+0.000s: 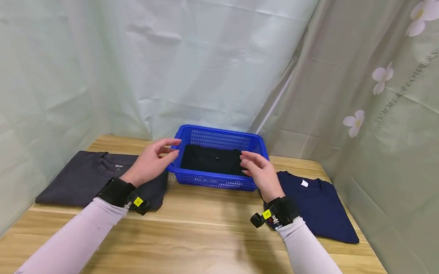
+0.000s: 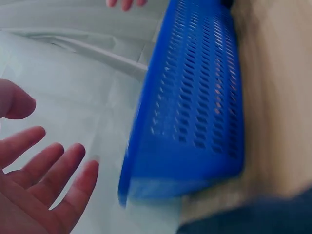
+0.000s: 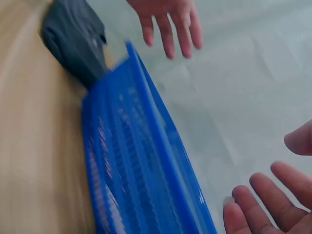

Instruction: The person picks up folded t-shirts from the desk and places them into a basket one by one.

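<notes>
Two hands flank blue basket [image 1: 216, 179] at frame centre: left hand [image 1: 151, 162], right hand [image 1: 261, 172], fingers spread, gripping nothing. Basket likely light, rigid (perforated plastic); folded black garment [image 1: 211, 158] inside, soft. Best hold: side rims.

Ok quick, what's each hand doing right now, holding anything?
Left hand: open, fingers spread, holding nothing, beside the blue basket.
Right hand: open, fingers relaxed, holding nothing, at the basket's other side.

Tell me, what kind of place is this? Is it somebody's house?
Probably not a house: it looks like a small recording booth. Pale curtains hang on all sides of a wooden table, and wrist cameras are strapped on the person's arms. A blue basket stands between folded shirts.
</notes>
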